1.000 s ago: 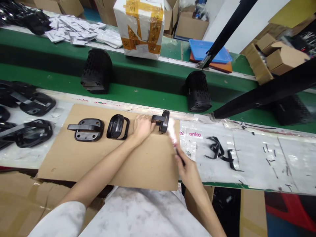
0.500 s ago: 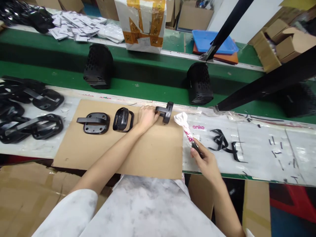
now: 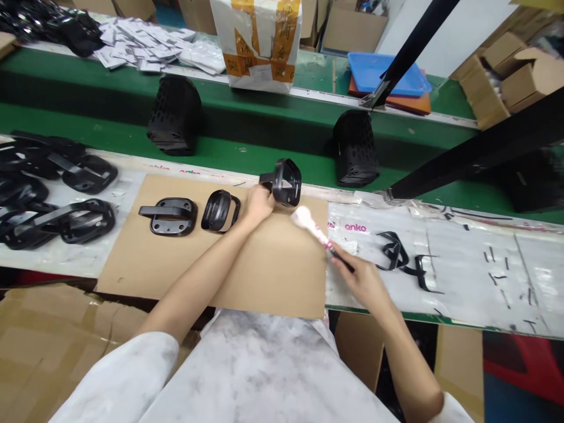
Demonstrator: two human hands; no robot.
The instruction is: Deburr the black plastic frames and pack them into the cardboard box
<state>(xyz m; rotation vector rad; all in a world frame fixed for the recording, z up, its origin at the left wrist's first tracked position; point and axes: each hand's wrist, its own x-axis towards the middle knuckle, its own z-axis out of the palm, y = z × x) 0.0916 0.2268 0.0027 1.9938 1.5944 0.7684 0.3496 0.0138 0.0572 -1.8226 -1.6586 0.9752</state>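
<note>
Cardboard sheet (image 3: 273,276): brown, flat on the near side of the bench, directly before the person.
Bench (image 3: 462,241): white plastic covering, creased, with pink print beside the sheet.
On the sheet, left: one black handle (image 3: 171,226) lying with its bar upward, then a second handle (image 3: 215,211) just beside it, standing on edge.
Bench, left end: a pile of black handles (image 3: 22,191), overlapping.
Bench, right: curved black strips (image 3: 422,273) and small black slivers (image 3: 497,277), scattered.
Green belt (image 3: 247,163): runs behind the bench, carrying perforated black housings (image 3: 174,114).
Far ledge: white cards (image 3: 141,44) in a heap, a white box (image 3: 259,53) with orange tape, a blue tray (image 3: 383,70).
Left hand (image 3: 259,202): fingers curled round the bar of a third handle (image 3: 280,185), raised at the sheet's far edge, its frame facing right.
Right hand (image 3: 363,279): fingers closed about the dark grip of a wrapped tool (image 3: 324,239); its white head is near the third handle, contact unclear.
Since half a second ago: the third handle has been turned, showing its frame opening; the white head has moved left, over the sheet.
</note>
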